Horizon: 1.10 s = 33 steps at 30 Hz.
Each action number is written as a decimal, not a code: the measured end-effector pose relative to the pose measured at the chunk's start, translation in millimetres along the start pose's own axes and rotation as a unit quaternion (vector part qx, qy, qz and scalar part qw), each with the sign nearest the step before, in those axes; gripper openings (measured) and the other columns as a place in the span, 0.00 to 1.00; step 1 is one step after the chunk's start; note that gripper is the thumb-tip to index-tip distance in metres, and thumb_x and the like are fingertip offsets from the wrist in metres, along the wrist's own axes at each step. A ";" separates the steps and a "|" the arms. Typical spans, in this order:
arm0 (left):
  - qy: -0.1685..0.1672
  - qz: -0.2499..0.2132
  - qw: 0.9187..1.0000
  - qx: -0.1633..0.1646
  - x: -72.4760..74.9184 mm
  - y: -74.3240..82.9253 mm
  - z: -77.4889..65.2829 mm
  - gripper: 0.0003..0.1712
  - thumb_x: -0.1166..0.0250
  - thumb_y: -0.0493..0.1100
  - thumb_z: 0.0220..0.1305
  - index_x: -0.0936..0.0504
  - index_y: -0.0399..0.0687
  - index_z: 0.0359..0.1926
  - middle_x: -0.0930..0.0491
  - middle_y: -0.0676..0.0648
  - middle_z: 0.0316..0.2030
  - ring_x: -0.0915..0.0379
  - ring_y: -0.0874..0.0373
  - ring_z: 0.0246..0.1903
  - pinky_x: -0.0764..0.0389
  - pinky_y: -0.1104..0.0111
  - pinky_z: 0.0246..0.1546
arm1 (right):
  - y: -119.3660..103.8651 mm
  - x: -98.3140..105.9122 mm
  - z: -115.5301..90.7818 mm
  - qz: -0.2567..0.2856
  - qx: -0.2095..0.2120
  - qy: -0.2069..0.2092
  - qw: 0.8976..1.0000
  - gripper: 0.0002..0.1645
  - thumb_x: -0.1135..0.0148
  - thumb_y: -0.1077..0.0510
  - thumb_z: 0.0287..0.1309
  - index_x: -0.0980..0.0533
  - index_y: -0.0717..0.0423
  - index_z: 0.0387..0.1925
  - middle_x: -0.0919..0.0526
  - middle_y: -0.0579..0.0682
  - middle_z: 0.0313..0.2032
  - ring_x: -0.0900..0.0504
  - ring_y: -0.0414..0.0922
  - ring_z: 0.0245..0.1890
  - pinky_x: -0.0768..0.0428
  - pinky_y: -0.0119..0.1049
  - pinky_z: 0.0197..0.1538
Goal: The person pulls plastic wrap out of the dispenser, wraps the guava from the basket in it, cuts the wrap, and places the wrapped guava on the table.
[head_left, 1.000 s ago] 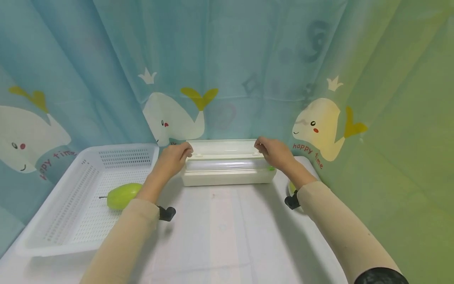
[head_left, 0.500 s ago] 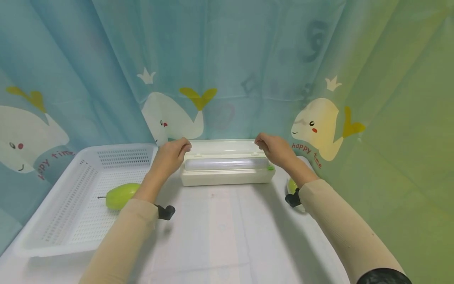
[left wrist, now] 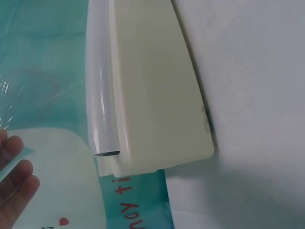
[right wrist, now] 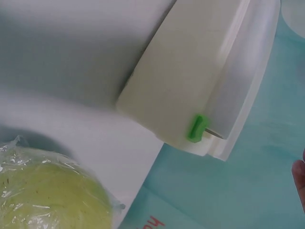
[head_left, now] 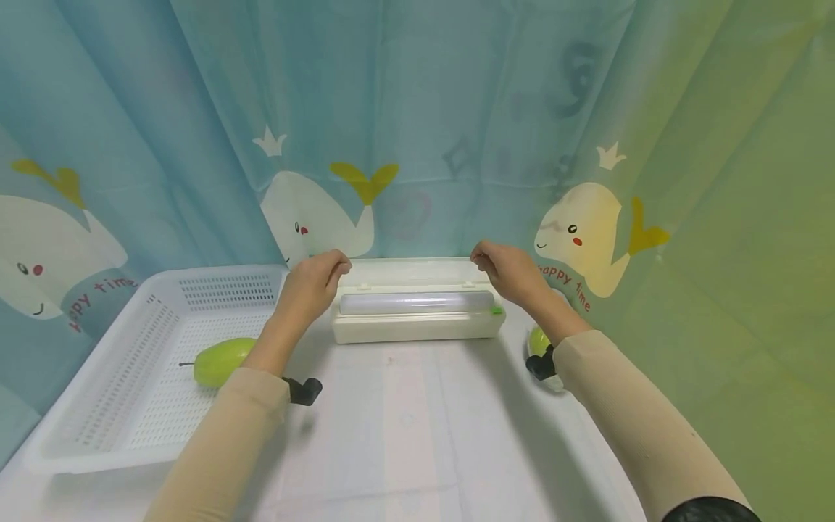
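A cream cling film dispenser (head_left: 417, 330) stands at the far side of the table with its lid (head_left: 417, 271) tilted back. Inside lies the roll of film (head_left: 417, 302), glossy and pale. Above its left end, my left hand (head_left: 314, 281) pinches the edge of the clear cling film (left wrist: 5, 102), whose glints show by the fingertips in the left wrist view. Over the right end, my right hand (head_left: 512, 274) holds its fingertips together in a matching pinch. Between the hands the sheet is nearly invisible. A green slider (right wrist: 197, 128) sits at the dispenser's right end.
A white perforated basket (head_left: 117, 377) at left holds a green fruit with a stem (head_left: 222, 362), partly behind my left arm. A film-wrapped yellow-green fruit (right wrist: 57, 195) lies at right under my right wrist. A whale-print curtain (head_left: 417, 130) hangs behind the table.
Both hands have risen slightly above the dispenser, the left one also shifting a little to the left. The dispenser, basket and fruits stay put.
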State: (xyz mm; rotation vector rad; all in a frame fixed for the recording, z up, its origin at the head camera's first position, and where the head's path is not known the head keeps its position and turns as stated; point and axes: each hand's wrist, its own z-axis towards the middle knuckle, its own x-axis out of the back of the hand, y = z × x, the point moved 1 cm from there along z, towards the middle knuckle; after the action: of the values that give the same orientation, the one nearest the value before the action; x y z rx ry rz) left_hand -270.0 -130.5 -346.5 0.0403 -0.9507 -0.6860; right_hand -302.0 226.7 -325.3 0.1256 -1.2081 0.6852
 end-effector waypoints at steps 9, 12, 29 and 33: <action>0.019 0.005 1.000 -0.006 5.4 4.8 2.6 0.06 0.37 0.40 0.70 0.18 0.42 0.42 0.14 0.44 0.36 0.19 0.46 0.35 0.19 0.53 0.39 | -2.4 8.7 -0.4 -0.009 0.003 0.001 1.000 0.10 0.48 0.56 0.75 0.22 0.53 0.48 0.14 0.51 0.38 0.16 0.49 0.37 0.19 0.46 0.43; 0.022 0.006 1.000 -0.009 8.0 6.8 3.3 0.06 0.38 0.40 0.71 0.18 0.42 0.42 0.15 0.43 0.37 0.19 0.45 0.36 0.19 0.53 0.41 | -3.5 12.0 -0.5 -0.011 0.008 0.006 1.000 0.10 0.48 0.56 0.75 0.23 0.53 0.48 0.14 0.51 0.38 0.16 0.49 0.37 0.19 0.46 0.43; 0.060 0.004 0.998 -0.034 22.8 17.4 4.0 0.05 0.38 0.39 0.71 0.18 0.41 0.41 0.16 0.42 0.36 0.21 0.44 0.37 0.20 0.53 0.41 | -10.6 31.9 -3.1 -0.020 0.054 0.056 0.997 0.07 0.43 0.60 0.71 0.21 0.56 0.45 0.13 0.53 0.40 0.15 0.50 0.37 0.18 0.47 0.43; 0.067 0.003 0.997 -0.035 26.5 20.7 3.4 0.05 0.37 0.39 0.70 0.18 0.41 0.40 0.16 0.42 0.36 0.21 0.44 0.39 0.20 0.53 0.42 | -11.8 34.6 -4.6 -0.023 0.066 0.065 0.995 0.06 0.42 0.60 0.71 0.21 0.55 0.45 0.13 0.52 0.40 0.15 0.49 0.37 0.18 0.46 0.43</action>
State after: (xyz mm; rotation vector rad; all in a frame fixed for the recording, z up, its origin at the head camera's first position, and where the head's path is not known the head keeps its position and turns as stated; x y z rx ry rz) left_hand -251.5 -128.0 -318.4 0.0215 -0.7980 -0.7008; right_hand -285.5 233.8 -293.2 0.2161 -1.0327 0.7214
